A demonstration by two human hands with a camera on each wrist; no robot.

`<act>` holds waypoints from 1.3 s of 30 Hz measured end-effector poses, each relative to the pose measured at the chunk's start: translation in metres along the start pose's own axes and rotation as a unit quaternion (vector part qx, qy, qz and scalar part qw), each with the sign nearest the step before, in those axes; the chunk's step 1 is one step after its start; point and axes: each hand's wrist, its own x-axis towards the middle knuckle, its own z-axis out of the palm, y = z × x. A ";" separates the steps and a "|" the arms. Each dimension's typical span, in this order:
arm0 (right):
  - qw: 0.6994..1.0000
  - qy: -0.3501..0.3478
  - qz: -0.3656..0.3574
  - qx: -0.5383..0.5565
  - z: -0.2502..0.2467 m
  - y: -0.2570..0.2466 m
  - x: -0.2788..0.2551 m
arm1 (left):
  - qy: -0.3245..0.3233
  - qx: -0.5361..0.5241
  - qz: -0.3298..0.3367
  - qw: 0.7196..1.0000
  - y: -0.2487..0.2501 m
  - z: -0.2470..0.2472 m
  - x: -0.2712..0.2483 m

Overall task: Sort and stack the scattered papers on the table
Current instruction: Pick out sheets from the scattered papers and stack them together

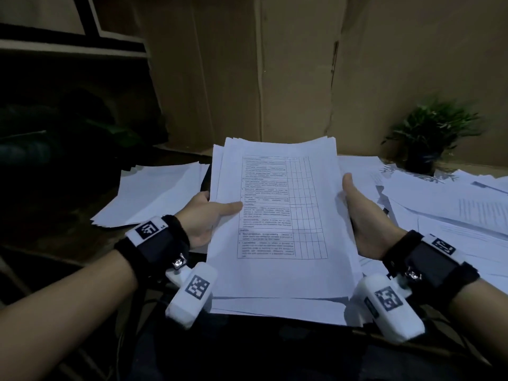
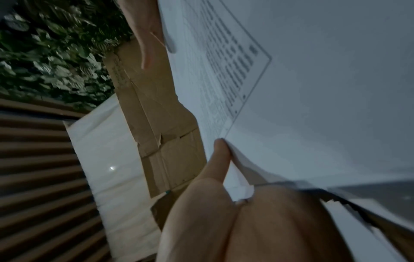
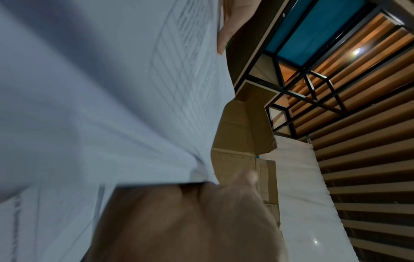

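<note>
Paper stack [image 1: 283, 215]: one, gripped by left hand [image 1: 204, 218], thumb on top, and right hand [image 1: 362, 215]; loose papers [image 1: 154, 193]: one pile at desk's left edge; potted plant [image 1: 428, 138]: one, far right corner.

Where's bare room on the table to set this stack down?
Best: the dark strip between the left paper pile and the held stack. Right of the right hand, loose sheets crowd up to the potted plant.

Both forearms reach forward, wrists banded (a camera on each). The left hand [image 1: 204, 215] pinches with thumb laid across on top; the right hand [image 1: 365, 213] cups edge-on, thumb raised.
</note>
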 end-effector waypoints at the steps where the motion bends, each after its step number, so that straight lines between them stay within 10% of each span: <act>1: 1.000 -0.009 0.010 0.009 0.002 0.000 -0.002 | -0.022 0.014 0.008 1.000 0.001 0.002 -0.002; 18: 0.992 0.001 0.034 -0.119 0.010 0.003 -0.002 | -0.102 0.063 0.039 0.992 0.008 0.001 -0.003; 33: 0.993 -0.045 0.092 0.065 0.016 0.009 -0.013 | -0.017 0.004 0.050 0.999 0.005 -0.012 0.003; 39: 0.992 -0.062 0.042 -0.102 0.021 0.016 -0.010 | 0.065 0.015 0.004 0.998 0.002 -0.010 0.002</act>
